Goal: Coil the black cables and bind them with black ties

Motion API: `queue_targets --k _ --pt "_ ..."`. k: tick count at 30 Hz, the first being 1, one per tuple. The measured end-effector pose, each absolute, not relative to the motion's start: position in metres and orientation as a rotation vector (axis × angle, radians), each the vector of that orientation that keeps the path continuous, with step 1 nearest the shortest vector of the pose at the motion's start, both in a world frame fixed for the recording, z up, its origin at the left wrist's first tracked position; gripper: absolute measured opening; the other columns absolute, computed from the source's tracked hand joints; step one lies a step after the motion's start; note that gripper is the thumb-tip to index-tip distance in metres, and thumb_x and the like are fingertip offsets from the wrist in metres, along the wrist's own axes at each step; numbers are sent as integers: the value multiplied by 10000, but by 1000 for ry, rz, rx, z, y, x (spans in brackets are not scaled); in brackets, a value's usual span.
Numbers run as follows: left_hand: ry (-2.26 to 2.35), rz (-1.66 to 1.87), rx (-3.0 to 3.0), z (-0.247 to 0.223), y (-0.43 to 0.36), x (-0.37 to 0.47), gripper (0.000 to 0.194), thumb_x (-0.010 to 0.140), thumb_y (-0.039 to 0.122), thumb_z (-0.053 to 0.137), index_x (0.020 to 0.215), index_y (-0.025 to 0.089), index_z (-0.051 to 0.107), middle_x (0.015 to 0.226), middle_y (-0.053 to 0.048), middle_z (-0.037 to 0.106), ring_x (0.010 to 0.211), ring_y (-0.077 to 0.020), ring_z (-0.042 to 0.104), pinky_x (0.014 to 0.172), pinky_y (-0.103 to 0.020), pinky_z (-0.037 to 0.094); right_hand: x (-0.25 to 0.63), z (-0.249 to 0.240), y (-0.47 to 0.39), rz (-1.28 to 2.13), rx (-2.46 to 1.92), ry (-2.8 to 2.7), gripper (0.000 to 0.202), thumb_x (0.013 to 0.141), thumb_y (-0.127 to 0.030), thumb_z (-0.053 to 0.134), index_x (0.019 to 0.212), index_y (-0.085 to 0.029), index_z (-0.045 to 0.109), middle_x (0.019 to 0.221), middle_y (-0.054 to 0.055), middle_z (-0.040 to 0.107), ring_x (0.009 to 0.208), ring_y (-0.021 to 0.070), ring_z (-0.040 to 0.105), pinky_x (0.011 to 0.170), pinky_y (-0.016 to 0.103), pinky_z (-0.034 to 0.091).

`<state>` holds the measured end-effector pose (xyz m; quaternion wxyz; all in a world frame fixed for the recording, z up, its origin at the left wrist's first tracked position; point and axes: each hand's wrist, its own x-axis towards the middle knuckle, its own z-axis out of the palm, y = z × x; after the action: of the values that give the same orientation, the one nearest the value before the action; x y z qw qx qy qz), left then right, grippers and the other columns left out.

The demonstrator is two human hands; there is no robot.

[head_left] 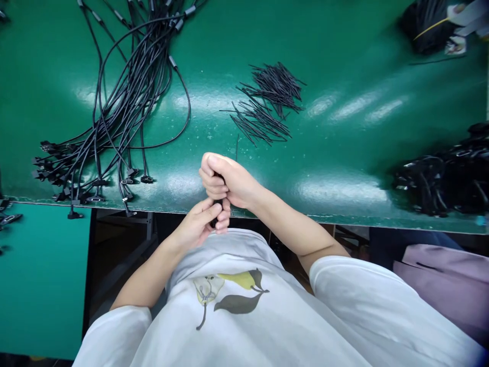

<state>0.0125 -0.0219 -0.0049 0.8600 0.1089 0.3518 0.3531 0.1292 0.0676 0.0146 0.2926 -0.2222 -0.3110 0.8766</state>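
Just over the near edge of the table, both hands are closed around a black cable [216,214] that looks folded into a short bundle; most of it is hidden by the fingers. My left hand [200,219] pinches its lower part with the thumb on top. Directly above, touching or nearly touching the left fingers, my right hand [223,176] is wrapped in a fist round the upper part. A heap of short black ties [263,109] lies on the table beyond my hands, and a single tie [237,147] points toward the right fist.
Many long black cables [130,86] with flat connectors [61,173] spread over the left of the green table [344,153]. Bundled black cables [443,178] are piled at the right edge. A dark bundle [428,25] sits far right. A lower green surface [42,280] adjoins at left.
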Motion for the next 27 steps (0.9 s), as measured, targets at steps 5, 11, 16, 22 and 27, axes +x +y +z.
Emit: queue_targets --k 5,11,16,22,27 --pt "874 798 318 -10 -20 16 305 867 428 659 835 135 580 647 32 450 525 -58 421 488 -184 344 132 14 69 2255 -839 -571 199 848 -281 570 777 -196 405 577 -108 340 454 19 300 444 139 280" --pt "807 686 279 -9 -9 14 370 754 451 759 774 116 603 615 7 501 501 -83 440 486 -233 385 136 15 68 2239 -771 -609 301 874 -437 498 700 -209 407 460 -136 150 386 28 71 361 155 103" --pt "860 630 402 -13 -4 19 370 760 453 755 722 118 602 602 8 491 527 -87 436 526 -244 365 142 10 60 2222 -763 -701 347 880 -472 490 678 -209 387 455 -135 156 389 31 81 367 157 116" --pt "1055 761 491 -12 -1 19 370 757 466 752 779 119 626 584 29 453 513 -71 384 499 -222 294 209 -6 102 1522 -1074 -1503 274 906 -431 523 1006 -181 573 891 22 621 810 120 591 758 261 469" --pt "1090 868 427 -10 11 19 332 735 409 783 784 115 639 605 18 473 528 -68 392 497 -212 306 305 -27 183 577 -1747 -1809 86 867 -237 561 902 -165 592 938 58 581 848 160 524 869 328 414"
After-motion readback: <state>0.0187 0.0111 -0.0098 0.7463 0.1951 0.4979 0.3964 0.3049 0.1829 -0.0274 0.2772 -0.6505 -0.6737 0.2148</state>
